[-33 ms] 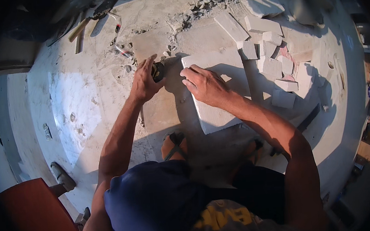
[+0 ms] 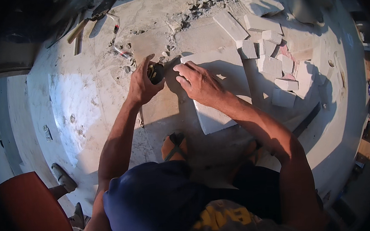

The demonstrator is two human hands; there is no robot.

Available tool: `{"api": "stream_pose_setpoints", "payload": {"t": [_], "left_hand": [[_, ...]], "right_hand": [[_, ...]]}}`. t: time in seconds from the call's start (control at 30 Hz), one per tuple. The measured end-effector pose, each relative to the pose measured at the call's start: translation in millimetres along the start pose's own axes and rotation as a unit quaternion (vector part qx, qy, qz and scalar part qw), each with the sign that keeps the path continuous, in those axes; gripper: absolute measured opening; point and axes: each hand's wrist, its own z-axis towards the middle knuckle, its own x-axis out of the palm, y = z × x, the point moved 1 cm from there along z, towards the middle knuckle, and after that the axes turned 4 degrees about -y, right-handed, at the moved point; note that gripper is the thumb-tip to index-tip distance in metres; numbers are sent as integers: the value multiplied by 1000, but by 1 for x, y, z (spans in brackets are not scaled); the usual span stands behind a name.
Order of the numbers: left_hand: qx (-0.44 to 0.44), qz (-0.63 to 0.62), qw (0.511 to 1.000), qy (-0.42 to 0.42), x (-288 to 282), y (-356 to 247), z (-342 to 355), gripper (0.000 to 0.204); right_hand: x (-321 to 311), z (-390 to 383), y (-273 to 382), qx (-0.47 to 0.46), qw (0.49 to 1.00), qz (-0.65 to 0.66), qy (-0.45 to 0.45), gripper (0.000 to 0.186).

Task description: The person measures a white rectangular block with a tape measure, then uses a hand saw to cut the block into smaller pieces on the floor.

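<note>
My left hand (image 2: 145, 81) is closed round a dark tape measure with yellow parts (image 2: 156, 73). Just to its right, my right hand (image 2: 197, 82) has curled fingers near the tape measure; whatever lies between its fingertips is too small to make out. Beneath that hand and its shadow lies a large white block (image 2: 228, 62), flat on the dusty floor.
Smaller white blocks (image 2: 270, 67) lie piled at right, with rubble (image 2: 204, 7) beyond. At upper left are a wooden-handled tool (image 2: 78, 30) and a bent striped strip (image 2: 121, 51). Another person's red-clad body (image 2: 31, 205) and feet are at lower left. My sandalled foot (image 2: 172, 149) is below.
My right hand has moved slightly left, toward the tape measure and my left hand. More of the tape measure shows in my left hand.
</note>
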Motion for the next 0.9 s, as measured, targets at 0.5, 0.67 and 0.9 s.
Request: {"api": "stream_pose_setpoints", "payload": {"t": [0.5,0.67,0.9], "left_hand": [[-132,46,923,358,-24,-34,8,43],[-184,71,893,403,-18,-24,52,36],[-98,171,884,423,-18,-35,106,28]], "right_hand": [[-65,-37,-46,213,946,224,-100,16],[-81,-27,-94,127,977,87,-145,17],[-91,-23,-114,66,989,-42,-122,27]]}}
